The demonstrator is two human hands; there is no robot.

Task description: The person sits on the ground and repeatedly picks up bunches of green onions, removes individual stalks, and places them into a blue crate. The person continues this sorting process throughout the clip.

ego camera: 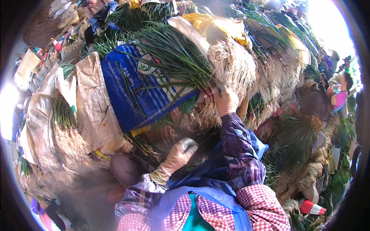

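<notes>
My right hand (227, 99) reaches forward to the base of a bunch of green-leaved plants (176, 55), its fingers at the pinkish stems where the pale roots (232, 65) begin; whether it grips them is hard to tell. The leaves fan out to the left over a blue printed woven sack (124, 89). Nearer my body, my left hand (180, 151), in a thin pale glove, is held with curled fingers above dark leaves; no object shows in it. A blue apron (199, 184) covers my lap.
Rooted bunches (69, 135) and beige woven sacks (94, 101) are heaped at the left. More bunches with yellow sacking (216, 26) lie beyond. A co-worker (99, 17) is at the upper left, another person (339, 92) at the right. A red-and-white cone (312, 207) lies at the lower right.
</notes>
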